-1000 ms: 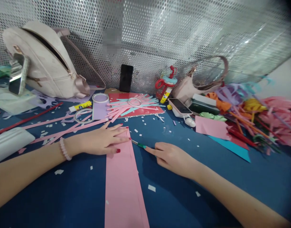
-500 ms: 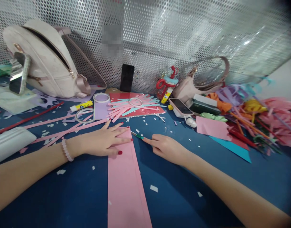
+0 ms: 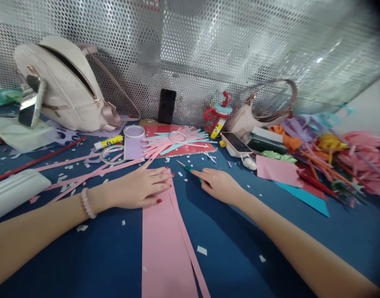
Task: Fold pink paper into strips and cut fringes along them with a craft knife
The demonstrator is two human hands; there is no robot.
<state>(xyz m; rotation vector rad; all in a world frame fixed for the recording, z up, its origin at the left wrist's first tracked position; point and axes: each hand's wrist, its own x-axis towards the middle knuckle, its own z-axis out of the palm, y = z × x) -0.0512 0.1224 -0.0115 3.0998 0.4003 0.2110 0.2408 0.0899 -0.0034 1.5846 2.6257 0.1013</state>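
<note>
A long pink sheet of paper (image 3: 165, 248) runs from the front edge of the view toward the middle of the table. My left hand (image 3: 140, 186) lies flat across its far end with fingers spread, pressing on it and holding nothing. Along the sheet's right side a narrow pink strip (image 3: 190, 244) has parted, with a gap at the near end. To the right of the sheet, my right hand (image 3: 219, 184) is closed around a green-handled craft knife (image 3: 184, 166). Its index finger stretches along the handle, and the thin metal blade points away to the left, just off the paper.
Behind the hands lie a red sheet (image 3: 155, 131) under pink and blue strips, tape rolls (image 3: 113, 154) and a glue stick (image 3: 108, 142). A backpack (image 3: 65, 91) and phone (image 3: 167, 106) stand at the back. Phone, handbag and coloured paper crowd the right; white scraps dot the table.
My right hand and the knife have moved slightly away from the paper's edge. The strip along the sheet's right side has swung outward, opening a gap. My left hand stays on the sheet.
</note>
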